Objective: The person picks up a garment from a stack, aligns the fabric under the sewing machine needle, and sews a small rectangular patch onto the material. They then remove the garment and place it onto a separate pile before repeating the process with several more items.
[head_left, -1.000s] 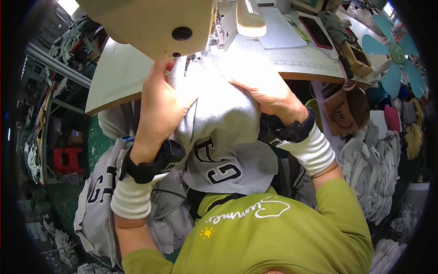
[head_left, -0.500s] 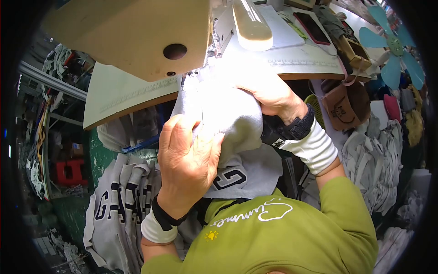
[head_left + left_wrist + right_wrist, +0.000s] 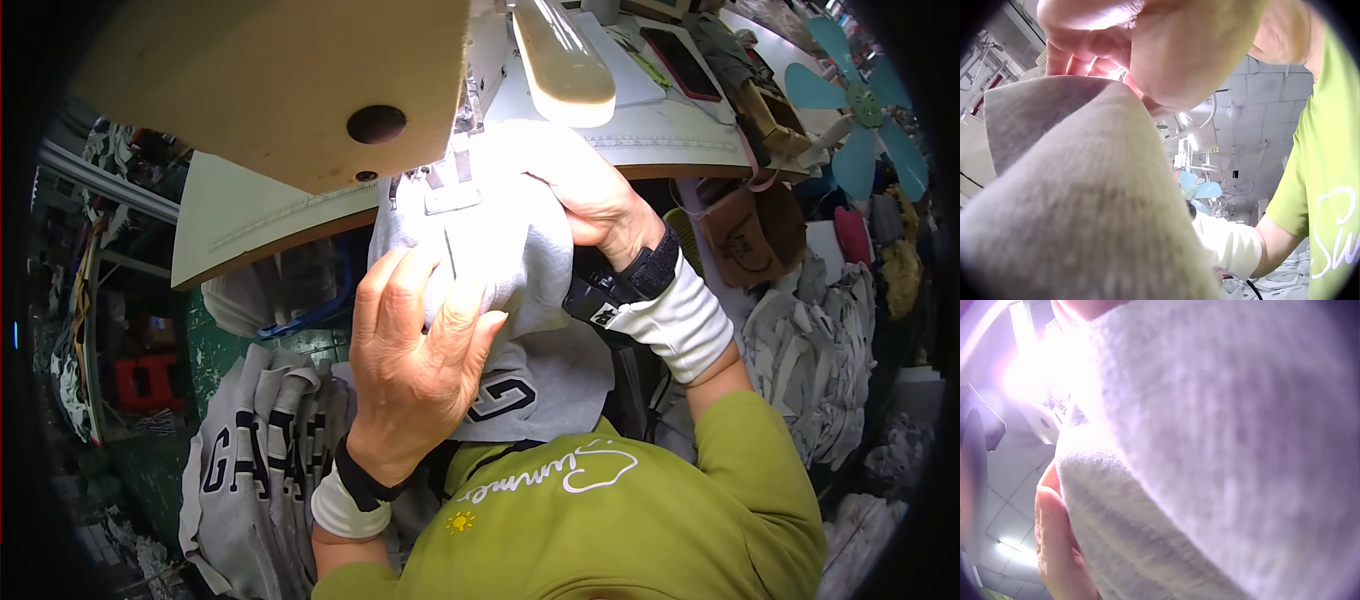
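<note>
A light grey piece of sweatshirt fabric [image 3: 545, 245] lies bunched under the sewing machine [image 3: 290, 90], its far edge at the metal presser foot [image 3: 452, 197]. My left hand [image 3: 415, 350] grips the near left part of it, fingers bent over the cloth and thumb alongside. In the left wrist view the fabric [image 3: 1091, 181] runs up into that hand [image 3: 1191, 50]. On the right side of the cloth, close to the foot, rests my right hand [image 3: 590, 195]; glare from the lamp hides its fingers. A dark letter G [image 3: 503, 398] shows on the part over my lap.
A lamp [image 3: 565, 70] shines beside the machine. Behind are a phone [image 3: 680, 62] and a small wooden box [image 3: 780, 120]; a blue fan [image 3: 862, 105] stands right. Lettered grey pieces [image 3: 265, 470] hang at left, and more grey cloth [image 3: 810, 370] is heaped at right.
My left hand has come back from beside the machine's needle area to the near part of the cloth. The right hand has stayed nearly in place. The presser foot now shows more plainly.
</note>
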{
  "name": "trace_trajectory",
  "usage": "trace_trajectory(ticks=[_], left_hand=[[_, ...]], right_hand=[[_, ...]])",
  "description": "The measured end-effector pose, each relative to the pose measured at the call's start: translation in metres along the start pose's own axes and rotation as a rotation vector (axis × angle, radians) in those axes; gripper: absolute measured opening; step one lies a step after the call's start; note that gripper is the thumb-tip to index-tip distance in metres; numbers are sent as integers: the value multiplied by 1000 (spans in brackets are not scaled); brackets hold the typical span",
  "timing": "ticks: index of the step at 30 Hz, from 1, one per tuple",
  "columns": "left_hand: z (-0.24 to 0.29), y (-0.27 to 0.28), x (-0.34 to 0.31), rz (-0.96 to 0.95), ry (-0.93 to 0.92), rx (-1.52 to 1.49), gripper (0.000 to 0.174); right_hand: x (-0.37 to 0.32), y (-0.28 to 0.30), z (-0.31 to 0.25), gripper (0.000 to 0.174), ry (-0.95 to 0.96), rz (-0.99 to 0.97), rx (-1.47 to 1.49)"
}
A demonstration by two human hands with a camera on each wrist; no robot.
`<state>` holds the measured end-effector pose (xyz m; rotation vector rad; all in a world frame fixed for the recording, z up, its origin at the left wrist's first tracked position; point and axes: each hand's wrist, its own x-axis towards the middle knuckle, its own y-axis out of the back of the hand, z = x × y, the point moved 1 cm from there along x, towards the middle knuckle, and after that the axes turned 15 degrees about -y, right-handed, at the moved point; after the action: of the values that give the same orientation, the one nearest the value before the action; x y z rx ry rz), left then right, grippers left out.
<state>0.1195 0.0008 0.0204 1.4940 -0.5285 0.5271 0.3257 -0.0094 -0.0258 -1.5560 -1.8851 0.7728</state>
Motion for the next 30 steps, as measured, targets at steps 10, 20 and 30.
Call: trace_trajectory(ticks=[10, 20, 30], left_hand=[[-8, -6, 1, 63, 10, 1, 31], [-8, -5, 3, 59, 33, -13, 30], [-7, -5, 2, 36, 28, -14, 32]], right_hand=[[2, 1, 2, 17, -1, 19, 6], [0, 5, 4, 23, 14, -4, -21], [0, -5, 3, 15, 34, 37, 34]])
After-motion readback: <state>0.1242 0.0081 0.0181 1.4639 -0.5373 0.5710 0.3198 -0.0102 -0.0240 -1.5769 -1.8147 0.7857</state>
